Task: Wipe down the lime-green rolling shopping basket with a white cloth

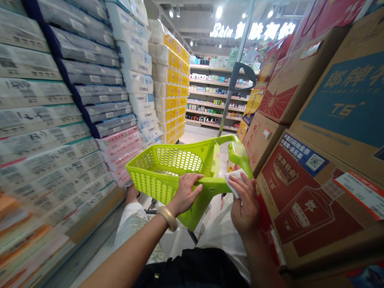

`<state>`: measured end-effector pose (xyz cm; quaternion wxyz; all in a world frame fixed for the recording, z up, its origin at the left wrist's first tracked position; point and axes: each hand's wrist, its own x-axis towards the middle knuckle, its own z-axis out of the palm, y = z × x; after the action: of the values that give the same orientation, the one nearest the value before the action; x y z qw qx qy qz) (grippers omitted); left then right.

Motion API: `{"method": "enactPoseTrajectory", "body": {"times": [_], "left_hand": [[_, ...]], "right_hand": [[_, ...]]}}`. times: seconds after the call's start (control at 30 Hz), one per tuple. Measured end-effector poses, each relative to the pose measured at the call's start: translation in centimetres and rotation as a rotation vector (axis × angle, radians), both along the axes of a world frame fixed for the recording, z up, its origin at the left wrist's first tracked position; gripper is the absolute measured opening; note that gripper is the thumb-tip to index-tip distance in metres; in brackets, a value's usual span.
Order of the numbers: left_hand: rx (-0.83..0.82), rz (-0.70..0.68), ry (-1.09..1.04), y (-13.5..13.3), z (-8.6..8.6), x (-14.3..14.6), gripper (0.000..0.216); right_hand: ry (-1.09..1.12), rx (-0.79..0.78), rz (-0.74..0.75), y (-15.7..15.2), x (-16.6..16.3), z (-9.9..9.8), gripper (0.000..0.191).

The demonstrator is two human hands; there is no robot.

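Observation:
A lime-green plastic shopping cart basket (156, 182) with perforated walls stands right in front of my body, with nothing visible inside it. My left hand (187, 194), a gold bangle on its wrist, is wrapped over the near rim of the basket. On the right, my right hand (245, 204) presses a folded white cloth or tissue (234, 180) against the green cart handle (240, 156). Part of the white piece is hidden under my fingers.
Stacked packs of paper goods (90, 68) and yellow-wrapped packs (175, 88) line the left side. Cardboard boxes (312, 200) are piled close on the right. A metal pole with a grey handle (234, 80) rises beyond the cart. Stocked shelves (207, 94) stand at the back.

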<state>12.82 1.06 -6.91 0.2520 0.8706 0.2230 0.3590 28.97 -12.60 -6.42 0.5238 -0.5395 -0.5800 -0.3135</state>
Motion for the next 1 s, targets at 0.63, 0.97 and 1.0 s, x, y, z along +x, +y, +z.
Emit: {"method": "enactPoseTrajectory", "body": {"times": [0.63, 0.97, 1.0], "left_hand": [[-0.012, 0.001, -0.005, 0.0, 0.0, 0.1, 0.028], [-0.005, -0.004, 0.008, -0.1, 0.2, 0.0, 0.029], [-0.002, 0.000, 0.006, -0.1, 0.1, 0.0, 0.029]], "right_hand": [[0.118, 0.063, -0.156, 0.3, 0.7, 0.9, 0.027], [0.016, -0.011, -0.184, 0.0, 0.0, 1.0, 0.027], [0.054, 0.016, -0.201, -0.1, 0.3, 1.1, 0.026]]}}
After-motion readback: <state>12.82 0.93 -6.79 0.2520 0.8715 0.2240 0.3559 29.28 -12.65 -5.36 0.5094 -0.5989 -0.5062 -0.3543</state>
